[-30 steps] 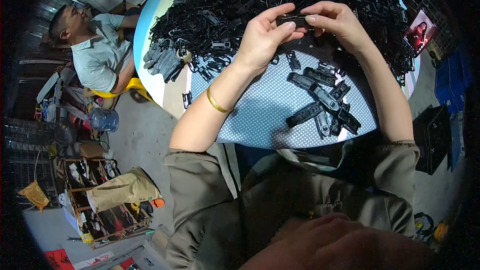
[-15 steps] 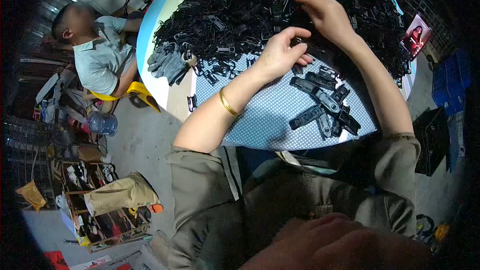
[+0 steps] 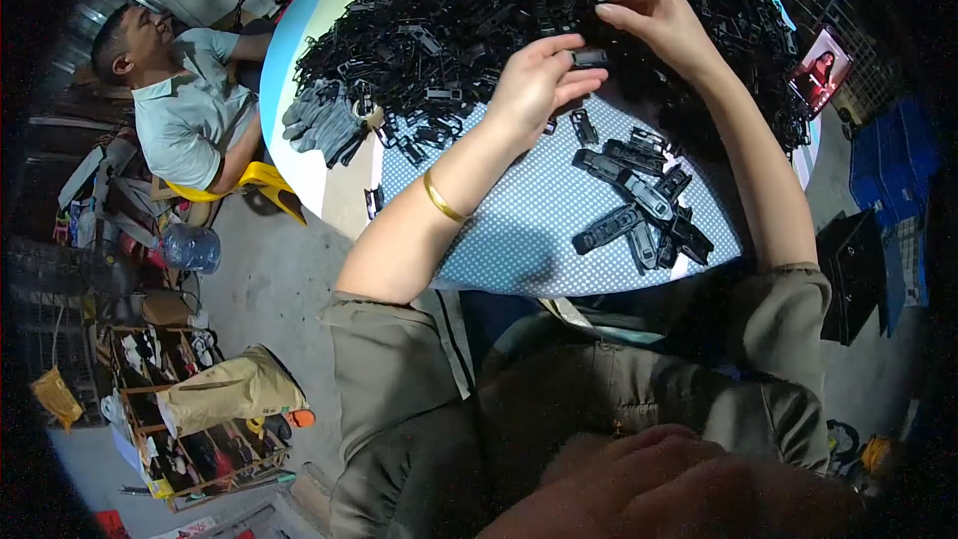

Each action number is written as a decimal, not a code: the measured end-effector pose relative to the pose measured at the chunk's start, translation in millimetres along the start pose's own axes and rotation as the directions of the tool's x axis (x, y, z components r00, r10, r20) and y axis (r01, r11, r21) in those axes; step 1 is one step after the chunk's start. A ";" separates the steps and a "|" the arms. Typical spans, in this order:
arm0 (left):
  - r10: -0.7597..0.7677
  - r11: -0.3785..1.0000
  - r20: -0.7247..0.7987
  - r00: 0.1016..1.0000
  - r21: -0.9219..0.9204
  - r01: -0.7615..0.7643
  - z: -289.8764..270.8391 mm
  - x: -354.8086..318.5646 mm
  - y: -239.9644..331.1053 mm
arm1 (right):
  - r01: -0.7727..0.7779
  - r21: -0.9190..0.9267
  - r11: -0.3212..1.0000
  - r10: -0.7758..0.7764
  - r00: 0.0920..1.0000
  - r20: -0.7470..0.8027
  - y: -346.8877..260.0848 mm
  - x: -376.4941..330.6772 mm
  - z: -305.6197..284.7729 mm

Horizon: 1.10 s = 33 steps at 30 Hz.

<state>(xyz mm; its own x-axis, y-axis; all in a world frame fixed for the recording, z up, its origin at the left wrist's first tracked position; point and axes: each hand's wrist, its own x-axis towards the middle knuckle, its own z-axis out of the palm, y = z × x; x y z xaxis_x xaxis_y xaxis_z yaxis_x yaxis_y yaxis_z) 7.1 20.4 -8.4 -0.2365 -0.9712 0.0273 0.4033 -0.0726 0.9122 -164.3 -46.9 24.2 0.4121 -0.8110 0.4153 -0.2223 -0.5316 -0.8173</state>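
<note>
Fingers: left hand (image 3: 534, 90) pinches black clip (image 3: 589, 58) | right hand (image 3: 654, 15) curled over pile (image 3: 479, 20)

Head cam, fisheye, looks down close over table (image 3: 519, 240).

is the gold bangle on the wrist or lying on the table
On the wrist. The gold bangle circles the left forearm just below the left hand, raised above the dotted cloth.
</note>
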 end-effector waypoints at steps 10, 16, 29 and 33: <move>0.005 0.997 -0.010 1.000 -0.071 -0.005 2.2 -0.7 -2.6 | 0.185 -0.002 0.983 -0.185 0.982 0.034 -4.7 -38.4 3.0; 0.004 0.999 -0.009 1.000 -0.044 -0.005 -1.2 -0.9 -9.1 | 0.467 -0.318 0.825 -0.462 0.881 0.096 -11.1 -43.3 5.9; 0.227 0.960 0.064 0.972 0.152 -0.234 2.5 -3.6 5.9 | -0.022 0.018 1.000 0.019 0.982 0.187 -7.4 -41.1 -1.4; 0.252 0.940 0.135 0.958 0.202 -0.275 6.0 -7.0 14.3 | 0.003 -0.004 1.000 -0.002 0.985 0.173 -7.4 -43.6 -5.4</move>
<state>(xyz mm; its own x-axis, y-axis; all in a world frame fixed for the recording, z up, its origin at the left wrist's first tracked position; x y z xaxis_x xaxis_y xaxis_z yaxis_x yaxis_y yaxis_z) 9.2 27.5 6.9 -0.2448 -0.9184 0.3109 0.2657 0.2449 0.9324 -185.5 -8.9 14.3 0.5589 -0.7556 0.3416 -0.2249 -0.5346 -0.8147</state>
